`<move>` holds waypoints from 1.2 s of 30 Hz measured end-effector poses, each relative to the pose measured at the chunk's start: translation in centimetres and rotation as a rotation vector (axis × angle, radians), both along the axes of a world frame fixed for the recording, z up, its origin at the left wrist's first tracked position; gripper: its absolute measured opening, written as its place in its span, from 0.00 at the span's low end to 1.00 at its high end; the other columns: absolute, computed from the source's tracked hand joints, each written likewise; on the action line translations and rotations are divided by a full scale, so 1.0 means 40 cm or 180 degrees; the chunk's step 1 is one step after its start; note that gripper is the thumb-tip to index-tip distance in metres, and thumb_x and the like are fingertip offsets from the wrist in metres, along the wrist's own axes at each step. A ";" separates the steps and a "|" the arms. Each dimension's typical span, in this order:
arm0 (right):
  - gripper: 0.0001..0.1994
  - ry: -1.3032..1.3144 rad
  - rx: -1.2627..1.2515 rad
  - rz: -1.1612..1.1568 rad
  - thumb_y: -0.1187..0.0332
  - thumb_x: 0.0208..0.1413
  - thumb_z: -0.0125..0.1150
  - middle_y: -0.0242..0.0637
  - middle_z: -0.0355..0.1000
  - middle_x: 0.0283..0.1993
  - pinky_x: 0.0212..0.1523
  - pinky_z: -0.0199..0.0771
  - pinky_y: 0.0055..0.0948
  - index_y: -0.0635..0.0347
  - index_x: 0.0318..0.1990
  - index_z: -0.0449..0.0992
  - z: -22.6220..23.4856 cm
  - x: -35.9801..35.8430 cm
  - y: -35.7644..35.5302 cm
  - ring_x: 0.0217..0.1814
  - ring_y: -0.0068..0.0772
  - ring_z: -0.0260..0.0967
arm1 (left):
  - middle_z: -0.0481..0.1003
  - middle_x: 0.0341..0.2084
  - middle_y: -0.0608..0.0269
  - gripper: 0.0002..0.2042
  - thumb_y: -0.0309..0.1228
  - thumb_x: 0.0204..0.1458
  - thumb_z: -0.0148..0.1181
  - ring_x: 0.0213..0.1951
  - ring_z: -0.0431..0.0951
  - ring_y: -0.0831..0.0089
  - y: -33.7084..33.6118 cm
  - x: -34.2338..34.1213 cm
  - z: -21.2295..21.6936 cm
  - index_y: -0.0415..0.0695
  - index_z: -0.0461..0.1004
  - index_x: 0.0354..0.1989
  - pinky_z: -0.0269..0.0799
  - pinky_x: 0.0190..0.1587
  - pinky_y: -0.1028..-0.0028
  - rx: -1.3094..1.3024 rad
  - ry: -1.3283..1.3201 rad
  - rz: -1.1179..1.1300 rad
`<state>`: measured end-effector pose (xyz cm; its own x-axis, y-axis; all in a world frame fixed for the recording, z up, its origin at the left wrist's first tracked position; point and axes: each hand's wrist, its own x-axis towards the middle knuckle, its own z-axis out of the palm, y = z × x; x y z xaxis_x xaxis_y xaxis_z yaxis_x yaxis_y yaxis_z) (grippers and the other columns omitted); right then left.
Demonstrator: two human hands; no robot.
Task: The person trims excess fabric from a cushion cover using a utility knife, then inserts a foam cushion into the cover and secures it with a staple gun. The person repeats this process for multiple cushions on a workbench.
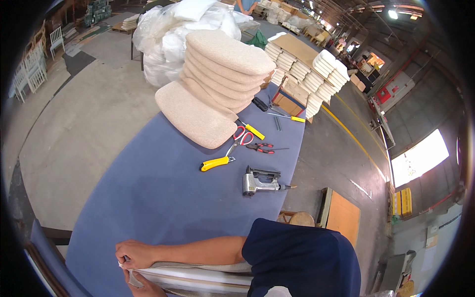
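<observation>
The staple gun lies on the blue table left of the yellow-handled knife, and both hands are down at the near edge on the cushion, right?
Not quite. The staple gun lies right of the knife, not left, as the head view shows. The rest holds: it is on the blue table, and both the left hand and right hand are at the near edge on the cushion.

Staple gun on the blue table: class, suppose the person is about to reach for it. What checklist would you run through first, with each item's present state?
1. Staple gun lies free on the blue table: ok.
2. Right hand pinches the white-edged cushion at the near table edge: ok.
3. Left hand grips the cushion firmly: cannot tell, mostly cut off.
4. No tools on the cloth between the hands and the gun: ok.
5. Hose connected to the gun: cannot tell.
6. Red-handled scissors lie well away from both hands: ok.
</observation>
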<state>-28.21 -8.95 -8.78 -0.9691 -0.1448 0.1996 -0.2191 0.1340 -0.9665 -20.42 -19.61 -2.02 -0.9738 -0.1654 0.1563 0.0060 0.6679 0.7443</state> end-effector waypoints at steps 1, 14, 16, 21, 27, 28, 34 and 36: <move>0.11 -0.0023 0.0018 0.0053 0.71 0.49 0.69 0.37 0.68 0.32 0.35 0.66 0.39 0.61 0.25 0.69 0.005 -0.004 0.002 0.36 0.40 0.68 | 0.81 0.45 0.40 0.24 0.42 0.60 0.62 0.44 0.82 0.48 -0.005 -0.002 -0.005 0.31 0.78 0.52 0.77 0.48 0.59 -0.0148 -0.0016 -0.0047; 0.03 -0.1030 -0.2462 -0.0192 0.70 0.60 0.66 0.27 0.76 0.40 0.49 0.74 0.26 0.56 0.37 0.78 -0.039 0.104 -0.026 0.45 0.19 0.71 | 0.79 0.50 0.52 0.18 0.22 0.58 0.64 0.50 0.80 0.65 0.087 0.001 -0.064 0.31 0.74 0.57 0.77 0.54 0.68 0.2085 0.0358 0.0277; 0.05 -0.1108 -0.2141 -0.0118 0.75 0.59 0.65 0.31 0.75 0.45 0.49 0.75 0.26 0.59 0.42 0.80 -0.060 0.112 0.021 0.46 0.22 0.73 | 0.81 0.50 0.51 0.13 0.20 0.60 0.60 0.51 0.81 0.64 0.070 0.007 -0.094 0.35 0.79 0.52 0.76 0.56 0.67 0.0848 0.0812 0.0400; 0.02 -0.0552 -0.2076 0.0033 0.76 0.62 0.61 0.38 0.74 0.48 0.49 0.70 0.26 0.62 0.36 0.74 0.017 0.124 0.062 0.47 0.24 0.69 | 0.82 0.45 0.54 0.11 0.17 0.49 0.68 0.48 0.83 0.59 0.085 0.037 -0.070 0.39 0.83 0.42 0.78 0.52 0.66 0.0733 0.0849 0.0800; 0.06 -0.0545 -0.2200 0.0355 0.74 0.61 0.59 0.41 0.72 0.45 0.49 0.63 0.27 0.61 0.32 0.70 -0.003 0.108 0.099 0.46 0.26 0.64 | 0.82 0.44 0.58 0.14 0.16 0.44 0.70 0.47 0.82 0.60 0.086 0.035 -0.084 0.40 0.84 0.42 0.78 0.51 0.67 0.0562 0.1123 0.0399; 0.06 -0.0584 -0.2256 0.0377 0.74 0.61 0.59 0.41 0.72 0.45 0.49 0.63 0.27 0.61 0.32 0.70 -0.004 0.108 0.105 0.46 0.26 0.64 | 0.82 0.45 0.58 0.15 0.15 0.44 0.70 0.47 0.82 0.60 0.086 0.035 -0.083 0.40 0.84 0.42 0.78 0.51 0.67 0.0590 0.1109 0.0326; 0.06 -0.0573 -0.2105 0.0252 0.73 0.60 0.59 0.41 0.72 0.45 0.49 0.63 0.26 0.62 0.32 0.70 -0.011 0.102 0.103 0.45 0.26 0.64 | 0.80 0.53 0.59 0.13 0.33 0.67 0.54 0.53 0.79 0.67 -0.029 -0.013 -0.123 0.41 0.82 0.50 0.74 0.56 0.66 0.3560 -0.0217 -0.0213; 0.06 -0.0502 -0.1890 0.0075 0.73 0.60 0.60 0.42 0.71 0.45 0.49 0.63 0.25 0.62 0.32 0.71 0.008 0.104 0.091 0.45 0.26 0.64 | 0.79 0.54 0.54 0.21 0.40 0.72 0.41 0.56 0.76 0.67 -0.033 -0.084 -0.185 0.39 0.80 0.54 0.70 0.59 0.66 0.3565 -0.0087 -0.0515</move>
<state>-24.06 -5.30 -8.47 -0.9914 -0.0747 0.1073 -0.0638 -0.4402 -0.8956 -23.77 -20.94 -9.41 -0.9973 -0.0706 -0.0224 0.0063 -0.3819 0.9242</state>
